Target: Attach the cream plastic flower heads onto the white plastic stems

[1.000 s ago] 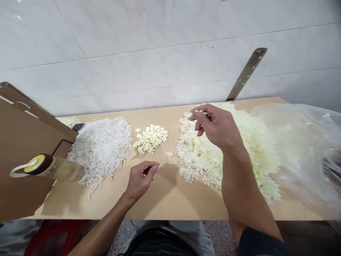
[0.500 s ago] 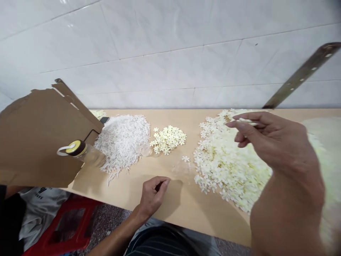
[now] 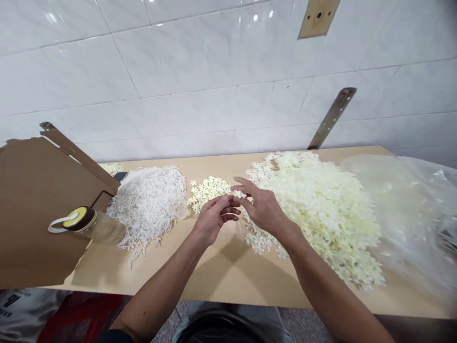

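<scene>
From my remote seat, I judge the white heap (image 3: pixel 150 202) of slender pieces sits left of the left hand (image 3: pixel 216 216) for easy reach; the small flower pile (image 3: pixel 214 186) lies just beyond that hand. Its thumb and fingers are drawn together, though I cannot tell whether they grip anything. The right hand (image 3: pixel 262 207) pinches a pale flower (image 3: pixel 239 194) (maybe more than one) at its fingertips, probably to spare the petals. The large flower heap (image 3: pixel 321 209) spreads right of it, apparently for short reaches. Far left of the left hand, a cardboard panel (image 3: pixel 43 209) and a bottle (image 3: pixel 89 226) crowd the white heap; far right of the right hand, a clear plastic bag (image 3: pixel 403 214) hems in the larger one.
</scene>
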Demonstrator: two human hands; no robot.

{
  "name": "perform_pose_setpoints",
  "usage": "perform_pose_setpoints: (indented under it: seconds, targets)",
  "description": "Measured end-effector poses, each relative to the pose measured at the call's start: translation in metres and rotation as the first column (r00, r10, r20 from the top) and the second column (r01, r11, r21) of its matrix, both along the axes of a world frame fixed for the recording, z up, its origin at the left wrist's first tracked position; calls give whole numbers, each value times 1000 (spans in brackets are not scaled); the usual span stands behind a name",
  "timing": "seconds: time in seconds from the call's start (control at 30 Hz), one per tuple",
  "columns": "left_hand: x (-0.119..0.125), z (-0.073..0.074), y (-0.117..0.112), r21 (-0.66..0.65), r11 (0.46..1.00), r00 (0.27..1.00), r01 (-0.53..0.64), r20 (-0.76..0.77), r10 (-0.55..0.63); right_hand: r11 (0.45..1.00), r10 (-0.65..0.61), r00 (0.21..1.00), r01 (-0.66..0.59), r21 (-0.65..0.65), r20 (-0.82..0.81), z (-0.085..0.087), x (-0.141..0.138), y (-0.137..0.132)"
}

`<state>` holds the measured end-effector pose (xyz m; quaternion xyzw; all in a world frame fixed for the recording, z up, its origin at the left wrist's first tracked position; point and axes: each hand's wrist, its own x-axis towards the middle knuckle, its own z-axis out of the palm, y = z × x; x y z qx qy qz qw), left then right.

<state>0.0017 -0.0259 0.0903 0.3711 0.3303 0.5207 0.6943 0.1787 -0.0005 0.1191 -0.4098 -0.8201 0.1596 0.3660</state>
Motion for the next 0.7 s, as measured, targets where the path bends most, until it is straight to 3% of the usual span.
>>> perform_pose_setpoints:
  seconds: [0.17, 0.37, 0.53, 0.7]
  targets:
    - [-1, -11, 7, -39, 999, 1000, -4, 21, 5, 1000, 7, 999, -7, 10, 46, -19, -9, -4]
    - [-19, -36, 2, -74, 993, 994, -93, -58, 89, 990, 116, 984, -103, -95, 138, -43, -25, -9]
    - [-38, -58, -16, -69, 984, 982, -163, -111, 155, 982, 172, 981, -164, -92, 88, -49, -35, -13]
    - [-43, -70, -33, -70, 972, 971, -224, -106, 216, 977, 165, 985, -156, -142, 54, -51, -46, -16]
